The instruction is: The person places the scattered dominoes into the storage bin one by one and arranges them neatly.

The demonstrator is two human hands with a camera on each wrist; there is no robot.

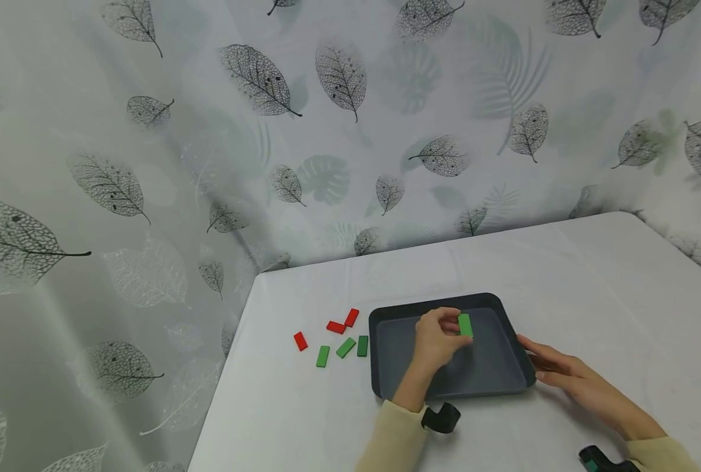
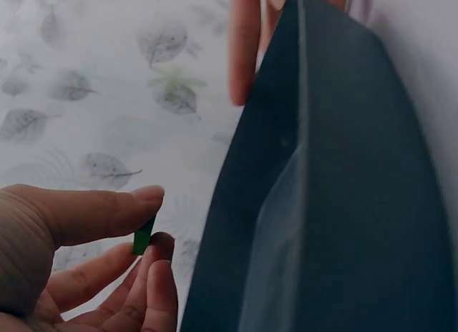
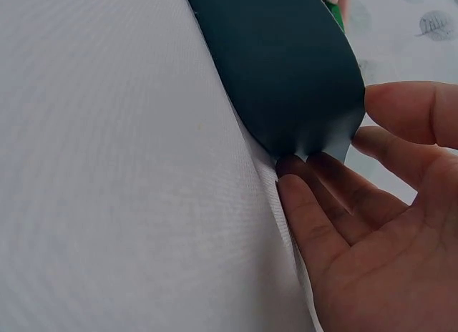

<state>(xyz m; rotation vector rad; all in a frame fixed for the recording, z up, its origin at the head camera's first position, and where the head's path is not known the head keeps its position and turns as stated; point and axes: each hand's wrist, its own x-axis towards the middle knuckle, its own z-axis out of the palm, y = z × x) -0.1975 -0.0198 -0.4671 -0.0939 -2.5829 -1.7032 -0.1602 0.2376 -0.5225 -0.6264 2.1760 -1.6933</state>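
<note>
My left hand (image 1: pixel 435 337) pinches a small rectangular light green block (image 1: pixel 465 326) between thumb and fingertips, above the tray. In the left wrist view the same block (image 2: pixel 143 237) shows partly between the thumb and the fingers. The dark grey rectangular tray (image 1: pixel 397 373) lies flat on the white table, its inside bare where it shows. Beside the tray's right end is my right hand (image 1: pixel 580 380). From the right wrist view, its fairly straight fingers (image 3: pixel 315 221) and thumb touch the outer wall of the tray (image 3: pixel 286 67) near a corner.
Left of the tray lie two light green blocks (image 1: pixel 323 356), a darker green block (image 1: pixel 362 345) close by its wall, and three red blocks (image 1: pixel 335 327). Leaf-patterned curtains (image 1: pixel 339 164) hang behind and left of the white table (image 1: pixel 280 406).
</note>
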